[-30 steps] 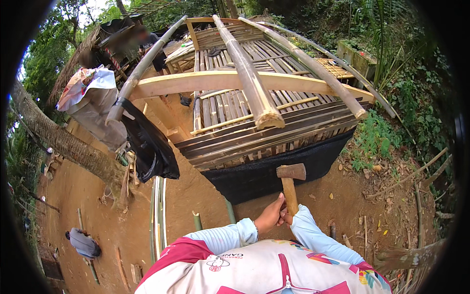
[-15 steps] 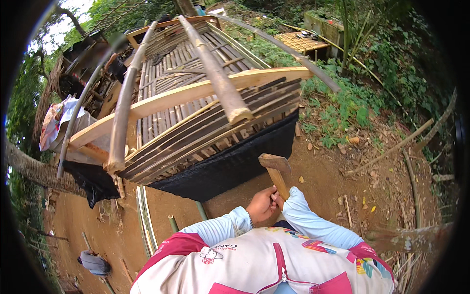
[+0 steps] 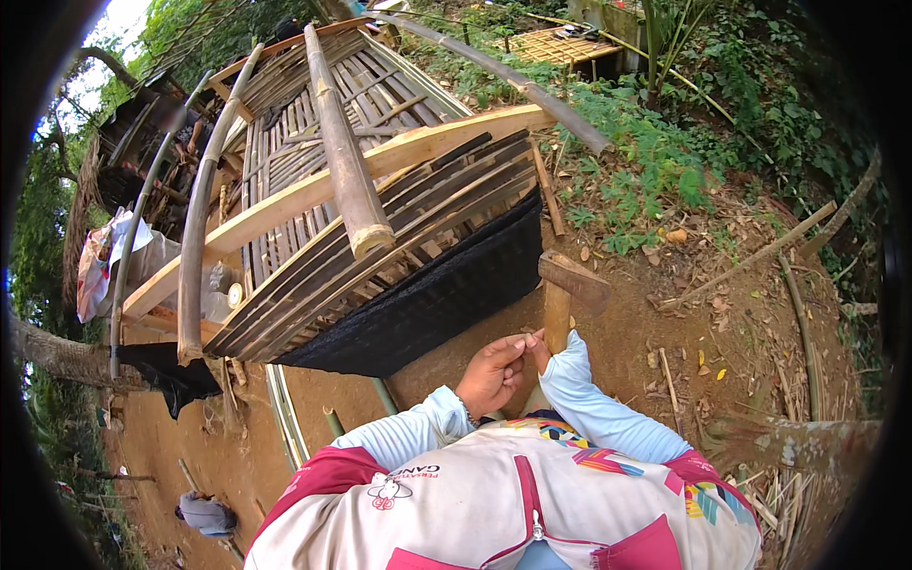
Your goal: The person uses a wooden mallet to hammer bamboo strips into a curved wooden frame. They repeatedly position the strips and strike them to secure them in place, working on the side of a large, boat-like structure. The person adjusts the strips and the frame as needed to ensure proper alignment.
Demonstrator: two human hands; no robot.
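My right hand [image 3: 540, 351], mostly hidden by its pale blue sleeve, is closed round the wooden handle of a hatchet [image 3: 558, 315]. The hatchet stands upright, its worn brown head [image 3: 576, 283] at the top. Close beside it, my left hand [image 3: 492, 374] is closed with curled fingers, thumb and forefinger pinched against the fingertips of my right hand. Anything in that pinch is too small to make out. Both hands are in front of my chest, short of a slatted bamboo frame [image 3: 418, 228] with black netting [image 3: 427, 313] hung along its near side.
Thick bamboo poles [image 3: 344, 171] and a pale wooden plank [image 3: 285, 217] lie across the frame. Long bamboo strips [image 3: 285, 408] lie on the brown soil at left. A person [image 3: 205, 514] is bent low at lower left. Tree trunks and branches [image 3: 750, 256] line the right.
My view has shifted, so the bamboo frame sits further left. The hatchet is turned more upright, its head swung rightward. My hands remain together at the handle.
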